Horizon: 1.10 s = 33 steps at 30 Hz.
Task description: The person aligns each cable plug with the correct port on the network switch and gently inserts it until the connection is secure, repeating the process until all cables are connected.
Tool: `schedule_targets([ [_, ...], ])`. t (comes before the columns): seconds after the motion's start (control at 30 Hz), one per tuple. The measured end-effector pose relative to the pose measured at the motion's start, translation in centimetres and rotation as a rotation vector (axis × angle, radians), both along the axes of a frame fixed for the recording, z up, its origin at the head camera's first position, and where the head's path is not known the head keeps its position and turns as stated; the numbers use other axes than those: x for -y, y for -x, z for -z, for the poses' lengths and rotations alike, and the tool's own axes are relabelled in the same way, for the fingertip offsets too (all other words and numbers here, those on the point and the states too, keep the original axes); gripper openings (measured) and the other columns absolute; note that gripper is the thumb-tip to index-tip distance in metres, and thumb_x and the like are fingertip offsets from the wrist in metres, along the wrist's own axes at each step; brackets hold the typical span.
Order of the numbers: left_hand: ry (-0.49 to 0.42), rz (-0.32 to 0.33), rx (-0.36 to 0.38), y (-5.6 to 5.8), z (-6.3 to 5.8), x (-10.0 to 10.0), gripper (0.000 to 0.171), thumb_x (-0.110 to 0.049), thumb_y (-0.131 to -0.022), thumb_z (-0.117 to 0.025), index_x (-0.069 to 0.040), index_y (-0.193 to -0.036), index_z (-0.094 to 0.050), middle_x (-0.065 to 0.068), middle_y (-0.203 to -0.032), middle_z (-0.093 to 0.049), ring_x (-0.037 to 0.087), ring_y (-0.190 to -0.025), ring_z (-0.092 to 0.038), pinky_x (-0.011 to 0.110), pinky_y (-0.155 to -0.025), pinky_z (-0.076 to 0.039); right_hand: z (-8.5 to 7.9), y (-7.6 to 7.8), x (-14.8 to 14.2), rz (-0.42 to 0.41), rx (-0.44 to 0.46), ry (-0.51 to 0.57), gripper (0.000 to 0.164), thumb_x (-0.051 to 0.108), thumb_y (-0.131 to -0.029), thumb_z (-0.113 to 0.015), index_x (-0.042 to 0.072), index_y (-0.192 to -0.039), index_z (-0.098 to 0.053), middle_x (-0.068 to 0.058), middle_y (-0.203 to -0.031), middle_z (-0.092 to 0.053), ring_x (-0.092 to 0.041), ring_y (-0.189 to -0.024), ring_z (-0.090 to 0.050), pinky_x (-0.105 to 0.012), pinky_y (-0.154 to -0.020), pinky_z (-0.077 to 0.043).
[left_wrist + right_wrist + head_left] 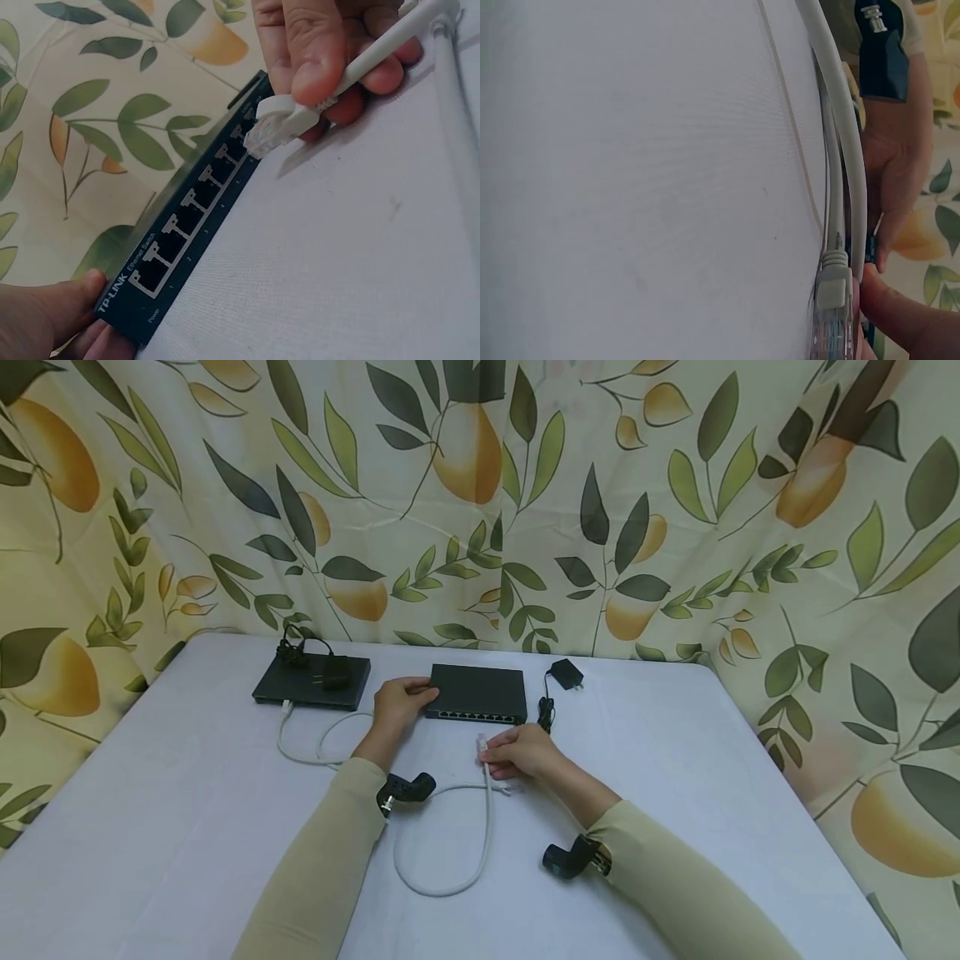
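My left hand (399,703) grips the left end of a black TP-LINK Ethernet switch (478,687), thumb on top and fingers below in the left wrist view. The switch's row of ports (199,202) faces the near side. Between thumb and fingers, my right hand (525,750) pinches a white Ethernet cable (486,827) just behind its clear plug (274,131). That plug points at the switch and overlaps the ports at its right end in the left wrist view. The cable loops over the white table toward me. A clear cable plug (832,315) also shows beside the right thumb in the right wrist view.
At the back left lies a flat black box (300,687) with a black power adapter (333,672) on it and a white cable (288,747) plugged into its front. Another adapter (566,673) with a bundled cord (547,714) lies right of the switch. A patterned curtain (480,568) hangs behind the table.
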<state>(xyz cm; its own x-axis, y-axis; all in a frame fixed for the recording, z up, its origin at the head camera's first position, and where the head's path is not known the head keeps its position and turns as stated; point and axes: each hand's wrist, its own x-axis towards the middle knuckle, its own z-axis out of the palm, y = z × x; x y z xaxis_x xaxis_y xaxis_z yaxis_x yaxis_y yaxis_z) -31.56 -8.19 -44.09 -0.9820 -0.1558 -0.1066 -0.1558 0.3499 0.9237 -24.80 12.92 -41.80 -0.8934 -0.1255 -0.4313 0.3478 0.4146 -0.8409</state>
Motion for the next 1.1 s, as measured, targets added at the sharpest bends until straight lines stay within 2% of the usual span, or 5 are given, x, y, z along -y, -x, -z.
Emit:
schedule_targets([
  [0.33, -0.023, 0.000, 0.028, 0.1, 0.2, -0.3, 0.036, -0.019, -0.089, -0.074, -0.008, -0.123, -0.069, 0.010, -0.117, -0.071, 0.022, -0.107, -0.068, 0.031, -0.090, -0.057, 0.3, 0.8, 0.7, 0.042, 0.006, 0.055, 0.022, 0.005, -0.085, -0.076, -0.004, -0.103, -0.071, -0.006, -0.074, -0.072, -0.009, -0.057, -0.066, -0.022, -0.059, -0.058],
  [0.6, -0.029, 0.017, 0.029, 0.0, -0.3, -0.1, 0.037, -0.017, -0.089, -0.074, -0.006, -0.123, -0.068, 0.012, -0.117, -0.071, 0.023, -0.104, -0.069, 0.030, -0.084, -0.059, 0.6, 1.4, 1.0, 0.082, 0.014, 0.065, 0.023, 0.005, -0.084, -0.077, -0.004, -0.105, -0.072, -0.007, -0.076, -0.073, -0.009, -0.056, -0.067, -0.021, -0.057, -0.058],
  [0.77, -0.061, 0.026, 0.080, 0.1, -0.8, 0.4, 0.038, -0.015, -0.088, -0.076, -0.006, -0.124, -0.068, 0.013, -0.117, -0.070, 0.024, -0.101, -0.069, 0.029, -0.079, -0.060, 0.7, 1.7, 1.4, 0.087, 0.009, 0.075, 0.024, 0.006, -0.083, -0.077, -0.004, -0.104, -0.072, -0.008, -0.076, -0.073, -0.009, -0.056, -0.067, -0.021, -0.057, -0.058],
  [0.9, -0.088, 0.030, 0.134, 0.4, -1.1, 0.6, 0.040, -0.016, -0.088, -0.076, -0.009, -0.126, -0.067, 0.011, -0.120, -0.069, 0.023, -0.104, -0.067, 0.029, -0.080, -0.059, 0.7, 1.9, 1.7, 0.103, -0.001, 0.076, 0.022, 0.006, -0.083, -0.078, -0.004, -0.102, -0.072, -0.008, -0.075, -0.072, -0.009, -0.055, -0.067, -0.021, -0.056, -0.057],
  [1.1, -0.089, 0.023, 0.176, 0.8, -1.2, 0.6, 0.041, -0.017, -0.087, -0.077, -0.013, -0.127, -0.067, 0.008, -0.125, -0.068, 0.023, -0.106, -0.066, 0.030, -0.082, -0.059, 0.5, 2.1, 1.9, 0.106, -0.007, 0.076, 0.018, 0.006, -0.085, -0.076, -0.004, -0.100, -0.073, -0.008, -0.071, -0.072, -0.010, -0.055, -0.067, -0.022, -0.056, -0.058],
])
